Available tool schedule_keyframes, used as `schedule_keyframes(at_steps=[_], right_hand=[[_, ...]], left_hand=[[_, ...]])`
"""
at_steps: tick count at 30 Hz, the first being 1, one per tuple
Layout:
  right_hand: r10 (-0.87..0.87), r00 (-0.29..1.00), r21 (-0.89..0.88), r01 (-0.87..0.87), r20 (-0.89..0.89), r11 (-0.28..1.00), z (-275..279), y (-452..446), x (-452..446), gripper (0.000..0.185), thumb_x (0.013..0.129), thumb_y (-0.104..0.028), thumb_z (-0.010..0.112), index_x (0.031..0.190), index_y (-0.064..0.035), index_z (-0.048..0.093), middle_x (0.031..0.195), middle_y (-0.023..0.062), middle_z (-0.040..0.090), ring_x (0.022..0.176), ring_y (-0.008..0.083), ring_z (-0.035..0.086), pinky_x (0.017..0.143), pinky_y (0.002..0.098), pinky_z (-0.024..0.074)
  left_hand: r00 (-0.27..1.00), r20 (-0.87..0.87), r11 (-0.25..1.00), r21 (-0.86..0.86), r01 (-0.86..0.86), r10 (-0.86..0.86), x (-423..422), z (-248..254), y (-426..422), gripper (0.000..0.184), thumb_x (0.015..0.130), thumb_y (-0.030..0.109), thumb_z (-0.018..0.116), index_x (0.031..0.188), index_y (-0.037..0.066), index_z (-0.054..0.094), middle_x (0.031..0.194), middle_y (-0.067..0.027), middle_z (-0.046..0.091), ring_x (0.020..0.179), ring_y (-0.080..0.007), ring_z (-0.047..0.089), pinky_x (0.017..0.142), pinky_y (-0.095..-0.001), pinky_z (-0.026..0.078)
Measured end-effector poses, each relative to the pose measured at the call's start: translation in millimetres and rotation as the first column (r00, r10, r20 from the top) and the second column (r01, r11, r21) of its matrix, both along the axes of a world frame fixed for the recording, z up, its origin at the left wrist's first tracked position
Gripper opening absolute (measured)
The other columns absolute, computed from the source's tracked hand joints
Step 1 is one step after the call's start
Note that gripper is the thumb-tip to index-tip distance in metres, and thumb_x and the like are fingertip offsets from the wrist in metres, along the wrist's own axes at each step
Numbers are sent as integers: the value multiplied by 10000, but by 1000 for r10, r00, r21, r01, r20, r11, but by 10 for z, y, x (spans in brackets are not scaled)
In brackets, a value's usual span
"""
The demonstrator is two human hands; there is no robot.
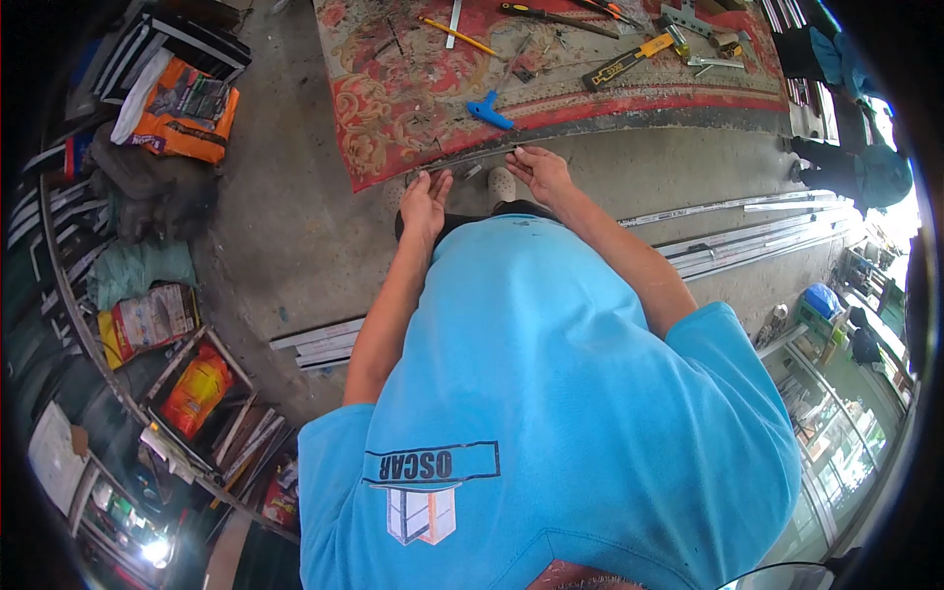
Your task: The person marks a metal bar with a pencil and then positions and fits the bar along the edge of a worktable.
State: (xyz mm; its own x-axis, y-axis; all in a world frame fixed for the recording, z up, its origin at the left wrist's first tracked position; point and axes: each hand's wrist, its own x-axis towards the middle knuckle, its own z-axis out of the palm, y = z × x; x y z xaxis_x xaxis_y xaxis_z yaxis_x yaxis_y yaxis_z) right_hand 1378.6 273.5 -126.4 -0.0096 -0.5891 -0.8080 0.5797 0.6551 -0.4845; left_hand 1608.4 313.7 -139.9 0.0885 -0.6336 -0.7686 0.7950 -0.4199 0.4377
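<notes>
A thin dark strip [477,157] runs along the front edge of the carpet-covered table [383,128]. My left hand [426,204] is closed at its left end, fingertips pinched together. Further right, my right hand [543,174] pinches the strip between thumb and fingers at the table edge. The strip is too fine to tell its exact kind. Just beyond it on the table lies a blue-handled tool [489,110], nearest to my right hand. A yellow pencil [457,36] and a narrow light strip [453,24] rest farther back.
A black-and-yellow tool [629,61], a screwdriver [556,18] and metal parts lie on the table's right side. Long white profiles [747,236] rest on the floor at right. An orange bag [177,108] stands left. Another person [865,172] is at far right.
</notes>
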Motion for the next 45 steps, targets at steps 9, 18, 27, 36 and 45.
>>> schedule_keyframes(at_steps=[9, 18, 27, 36, 45], right_hand=[[-41, 999, -10, 41, 27, 999, -81, 41, 18, 270, 897, -30, 605, 1120, 89, 511, 1001, 153, 614, 929, 250, 651, 809, 343, 584], [-6, 1000, -14, 6, 5, 1000, -21, 30, 7, 265, 900, -31, 602, 1126, 81, 521, 999, 147, 622, 927, 242, 653, 823, 342, 578], [27, 1000, -31, -26, 3, 999, -18, 41, 2, 255, 904, -60, 607, 1118, 56, 535, 977, 127, 634, 917, 223, 654, 806, 339, 571], [54, 999, -38, -55, -6, 998, -25, 43, -12, 241, 907, -70, 604, 1105, 53, 541, 989, 130, 628, 915, 239, 653, 818, 359, 566], [12, 1000, -7, -12, -12, 1000, -49, 4, -5, 265, 899, -33, 598, 1133, 69, 526, 999, 144, 625, 912, 256, 658, 800, 368, 584]], left_hand=[[998, 36, 999, 9, 51, -51, 5, 63, 8, 197, 965, 90, 508, 1094, -58, 486, 1032, -188, 621, 960, -281, 643, 830, -354, 568], [997, 42, 998, -9, 62, -62, 41, 69, 15, 191, 953, 72, 527, 1085, -61, 493, 1023, -189, 622, 948, -276, 644, 823, -353, 572], [993, 67, 995, -9, 97, -96, 51, 47, 22, 201, 965, 102, 513, 1101, -44, 489, 1056, -172, 617, 965, -270, 640, 830, -352, 568], [993, 66, 995, 6, 98, -98, 50, -22, -9, 181, 958, 83, 519, 1077, -49, 485, 1008, -170, 616, 930, -278, 651, 794, -343, 586], [996, 35, 996, 3, 87, -87, 79, -68, -22, 189, 945, 72, 541, 1074, -61, 502, 981, -165, 629, 904, -263, 657, 779, -332, 590]])
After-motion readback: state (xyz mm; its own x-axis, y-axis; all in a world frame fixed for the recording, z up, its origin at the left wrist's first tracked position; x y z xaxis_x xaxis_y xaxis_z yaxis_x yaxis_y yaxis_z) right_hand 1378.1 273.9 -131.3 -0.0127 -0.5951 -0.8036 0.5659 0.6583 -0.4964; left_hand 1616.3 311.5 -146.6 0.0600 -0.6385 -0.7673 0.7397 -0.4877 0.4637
